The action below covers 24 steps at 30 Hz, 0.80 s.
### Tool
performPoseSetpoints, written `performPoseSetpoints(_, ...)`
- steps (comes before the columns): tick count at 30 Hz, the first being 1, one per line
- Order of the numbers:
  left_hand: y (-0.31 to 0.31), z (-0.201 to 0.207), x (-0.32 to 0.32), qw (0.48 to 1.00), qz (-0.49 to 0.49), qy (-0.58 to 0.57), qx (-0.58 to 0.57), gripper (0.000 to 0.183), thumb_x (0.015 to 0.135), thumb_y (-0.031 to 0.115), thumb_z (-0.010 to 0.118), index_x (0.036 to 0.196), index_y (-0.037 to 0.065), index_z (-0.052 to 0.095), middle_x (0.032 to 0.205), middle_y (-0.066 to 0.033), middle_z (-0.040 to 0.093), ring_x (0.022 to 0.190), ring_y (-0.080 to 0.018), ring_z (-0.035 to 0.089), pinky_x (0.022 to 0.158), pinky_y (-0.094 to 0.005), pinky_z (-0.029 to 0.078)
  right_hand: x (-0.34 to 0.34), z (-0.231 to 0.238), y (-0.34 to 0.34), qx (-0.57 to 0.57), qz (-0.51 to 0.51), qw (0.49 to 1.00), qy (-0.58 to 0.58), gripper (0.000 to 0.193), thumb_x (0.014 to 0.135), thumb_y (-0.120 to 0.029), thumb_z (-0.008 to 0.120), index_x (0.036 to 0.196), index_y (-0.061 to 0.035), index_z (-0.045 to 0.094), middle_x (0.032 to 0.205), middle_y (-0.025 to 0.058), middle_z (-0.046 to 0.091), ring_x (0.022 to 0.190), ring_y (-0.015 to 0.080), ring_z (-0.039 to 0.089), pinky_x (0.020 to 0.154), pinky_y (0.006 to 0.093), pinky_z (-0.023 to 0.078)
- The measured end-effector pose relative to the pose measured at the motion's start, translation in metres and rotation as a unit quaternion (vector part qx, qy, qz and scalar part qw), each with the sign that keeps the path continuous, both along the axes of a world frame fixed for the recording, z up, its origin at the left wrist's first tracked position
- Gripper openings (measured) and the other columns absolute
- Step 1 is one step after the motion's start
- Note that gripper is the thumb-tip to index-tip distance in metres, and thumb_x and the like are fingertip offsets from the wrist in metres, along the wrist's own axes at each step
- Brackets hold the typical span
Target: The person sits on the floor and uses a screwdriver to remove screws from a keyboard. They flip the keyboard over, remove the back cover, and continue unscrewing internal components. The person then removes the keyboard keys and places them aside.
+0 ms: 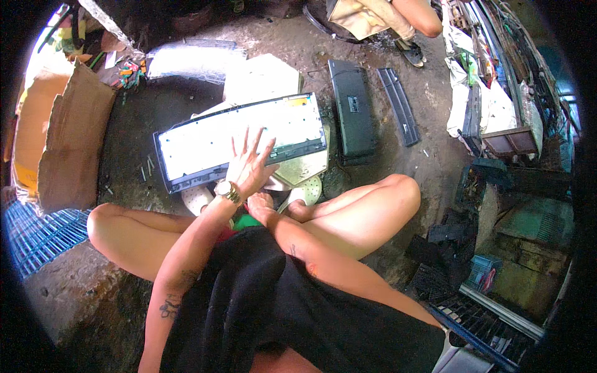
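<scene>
An opened computer keyboard [205, 140] lies tilted in front of me, its black frame around a bright white inner sheet with small dark dots and a yellow patch at the far right. It rests on a pale, angular block [264, 78]. My left hand [250, 166], with a watch at the wrist, is spread over the keyboard's near edge, fingers stretched out and holding nothing. Closer to my lap, my right hand [260, 201] is closed with curled fingers just below that edge. Whatever it may hold is hidden. Something green [247, 220] shows beneath it.
Right of the keyboard lie a black panel [353, 112] and a long dark strip [398, 107]. Clear plastic sheets [196, 61] lie behind. Cardboard [76, 140] and a blue grid [43, 236] stand left. Another person's arm [423, 17] shows at the top right. Scrap is piled right.
</scene>
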<state>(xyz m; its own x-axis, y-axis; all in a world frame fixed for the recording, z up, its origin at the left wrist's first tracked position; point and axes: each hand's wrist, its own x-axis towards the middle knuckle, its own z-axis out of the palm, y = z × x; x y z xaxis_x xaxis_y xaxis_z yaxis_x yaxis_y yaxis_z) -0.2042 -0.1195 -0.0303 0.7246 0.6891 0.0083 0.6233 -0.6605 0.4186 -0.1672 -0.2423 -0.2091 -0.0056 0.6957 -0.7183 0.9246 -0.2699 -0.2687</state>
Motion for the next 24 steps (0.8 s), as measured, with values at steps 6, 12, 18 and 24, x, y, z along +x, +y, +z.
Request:
performPoseSetpoints(6,0.014,-0.01,-0.015,0.996,-0.06,0.056,0.036,0.069,0.092,0.058,0.066,0.154,0.032,0.049,0.172,-0.0046,0.023,0.16,-0.0354,0.009,0.124,-0.0702,0.005,0.009,0.114,0.006,0.065,0.046,0.994,0.08,0.034,0.085,-0.021,0.064,0.111,-0.0001,0.068,0.106,0.0229,0.074,0.104,0.0389,0.072,0.093,0.0499,0.056)
performPoseSetpoints(12,0.03,0.007,-0.06,0.974,-0.173,0.142,-0.014,0.07,0.092,0.057,0.065,0.155,0.035,0.046,0.173,-0.0008,0.021,0.16,-0.0332,0.009,0.125,-0.0681,0.005,0.135,0.301,0.009,0.12,0.028,0.978,0.166,0.021,0.085,-0.035,0.074,0.096,-0.0172,0.077,0.087,0.0108,0.076,0.083,0.0322,0.075,0.075,0.0477,0.059)
performPoseSetpoints(18,0.033,0.021,-0.04,0.986,-0.156,0.039,0.042,0.061,0.093,0.045,0.069,0.149,0.026,0.053,0.165,-0.0084,0.035,0.155,-0.0362,0.025,0.123,-0.0649,0.019,0.216,0.388,0.059,0.44,-0.095,0.891,0.062,0.028,0.092,-0.015,0.074,0.12,-0.0084,0.07,0.104,0.0152,0.075,0.091,0.0321,0.074,0.082,0.0381,0.056)
performPoseSetpoints(24,0.076,0.056,0.035,0.966,-0.086,-0.222,0.1,0.052,0.095,0.028,0.07,0.142,0.01,0.057,0.142,-0.0157,0.06,0.131,-0.0385,0.054,0.107,-0.0472,0.047,0.217,0.385,0.095,0.412,-0.052,0.909,0.01,0.022,0.096,-0.018,0.068,0.112,-0.0042,0.066,0.101,0.0167,0.076,0.094,0.0365,0.073,0.082,0.0427,0.056)
